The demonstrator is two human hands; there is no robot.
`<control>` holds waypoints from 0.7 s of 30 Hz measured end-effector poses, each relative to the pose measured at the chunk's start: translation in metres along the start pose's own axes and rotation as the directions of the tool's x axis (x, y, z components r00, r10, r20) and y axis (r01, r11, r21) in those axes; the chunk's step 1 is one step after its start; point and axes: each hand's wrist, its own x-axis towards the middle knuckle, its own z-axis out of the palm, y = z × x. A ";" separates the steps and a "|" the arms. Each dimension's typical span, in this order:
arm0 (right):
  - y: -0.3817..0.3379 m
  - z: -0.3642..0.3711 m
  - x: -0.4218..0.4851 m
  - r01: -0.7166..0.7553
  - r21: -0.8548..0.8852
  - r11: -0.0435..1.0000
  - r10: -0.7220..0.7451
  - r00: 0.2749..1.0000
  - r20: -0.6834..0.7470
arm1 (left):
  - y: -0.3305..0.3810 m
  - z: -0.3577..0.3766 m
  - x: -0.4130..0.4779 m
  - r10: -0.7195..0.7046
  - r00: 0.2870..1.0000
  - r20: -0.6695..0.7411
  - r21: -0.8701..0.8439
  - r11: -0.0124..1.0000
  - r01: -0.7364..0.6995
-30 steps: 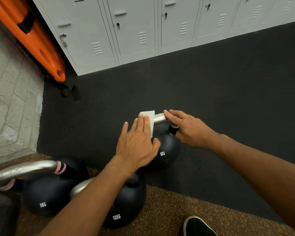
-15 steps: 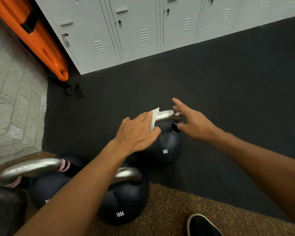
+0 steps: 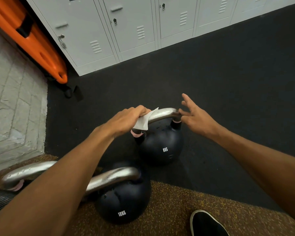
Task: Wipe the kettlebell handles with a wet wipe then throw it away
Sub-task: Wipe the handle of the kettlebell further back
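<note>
On the 8KG kettlebell handle [image 3: 162, 114], left hand [image 3: 128, 118] now clenches wet wipe [image 3: 143, 122] around it; right hand [image 3: 197, 116] has spread.

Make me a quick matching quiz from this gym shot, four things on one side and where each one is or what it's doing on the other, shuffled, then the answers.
Things:
1. wet wipe
2. right hand
3. 12KG kettlebell
4. orange board

Places or states:
A. on the speckled brown floor, nearest the camera
B. leaning by the lockers
C. open, fingertips at the far end of the 8KG kettlebell handle
D. pressed on that handle under the left hand

Pairs: 1-D, 2-C, 3-A, 4-B
</note>
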 end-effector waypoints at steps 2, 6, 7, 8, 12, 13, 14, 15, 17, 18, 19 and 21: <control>0.000 -0.001 -0.001 -0.004 0.002 1.000 0.004 1.000 0.009 | 0.009 0.000 -0.008 0.005 1.000 -0.020 0.110 0.994 -0.003; 0.002 0.000 -0.002 -0.004 0.013 1.000 0.004 1.000 0.009 | 0.021 0.005 -0.013 0.074 0.997 -0.029 0.324 0.944 -0.061; 0.002 0.000 -0.001 -0.005 0.022 1.000 0.005 1.000 0.010 | 0.022 0.005 -0.010 0.073 0.997 -0.032 0.320 0.946 -0.059; 0.003 0.000 -0.001 -0.009 0.031 0.999 0.008 1.000 0.012 | 0.022 0.004 -0.006 0.068 0.997 -0.029 0.332 0.942 -0.055; 0.006 -0.001 0.000 -0.014 0.044 0.999 0.013 1.000 0.017 | 0.022 0.007 0.008 0.097 0.995 -0.018 0.468 0.880 -0.078; 0.007 -0.001 0.000 -0.012 0.046 0.999 0.011 1.000 0.018 | 0.021 0.009 0.007 0.110 0.994 -0.013 0.498 0.863 -0.089; 0.007 -0.002 0.000 -0.011 0.047 0.999 0.010 1.000 0.018 | 0.019 0.013 0.005 0.119 0.993 -0.012 0.521 0.848 -0.095; 0.007 -0.002 -0.001 -0.011 0.046 0.999 0.010 1.000 0.019 | 0.016 0.020 0.000 0.120 0.993 -0.016 0.547 0.832 -0.092; 0.007 -0.001 -0.002 -0.012 0.045 0.999 0.011 1.000 0.019 | 0.013 0.039 -0.015 0.121 0.991 -0.055 0.623 0.780 -0.060; 0.007 -0.001 -0.002 -0.011 0.049 0.999 0.010 1.000 0.017 | 0.011 0.051 -0.021 0.145 0.984 -0.108 0.659 0.751 -0.039; 0.007 -0.001 -0.002 -0.011 0.055 0.998 0.010 1.000 0.017 | 0.010 0.062 -0.024 0.171 0.972 -0.160 0.685 0.728 -0.015; 0.008 0.000 -0.002 -0.012 0.068 0.998 0.010 1.000 0.021 | 0.011 0.081 -0.026 0.207 0.948 -0.241 0.696 0.717 0.020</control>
